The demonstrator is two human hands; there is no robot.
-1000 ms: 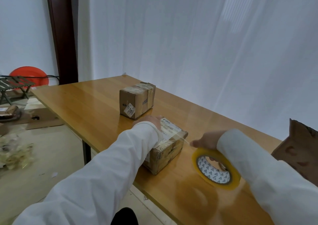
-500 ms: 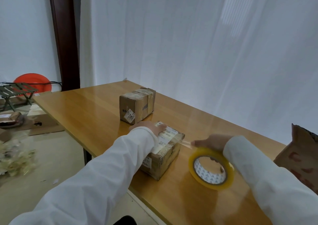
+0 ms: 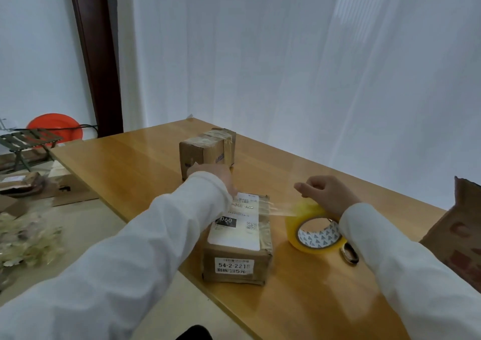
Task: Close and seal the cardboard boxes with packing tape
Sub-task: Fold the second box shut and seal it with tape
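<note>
Head view looks down on a wooden table (image 3: 125,162); the left hand (image 3: 216,177) lies on the far end of the near cardboard box (image 3: 238,238), its fingers hidden behind the white sleeve (image 3: 166,230), so whether they are straight or curled cannot be told; the box sits under and just this side of that hand, its top covered by a white shipping label (image 3: 235,231) and its near face carrying a printed sticker (image 3: 233,265). A clear strip of tape (image 3: 276,208) stretches from the box top, just right of the left hand, across to the tape roll (image 3: 313,231); the right hand (image 3: 326,192) holds the roll from above, fingers curled around its upper edge, the roll tilted and resting on the table directly below that hand. A small dark object (image 3: 350,254), too blurred to name, lies just this side of the roll, beside the right sleeve. A second cardboard box (image 3: 207,148), already taped, stands just beyond the left hand; an open brown box flap (image 3: 458,225) rises at the far right of the right arm.
</note>
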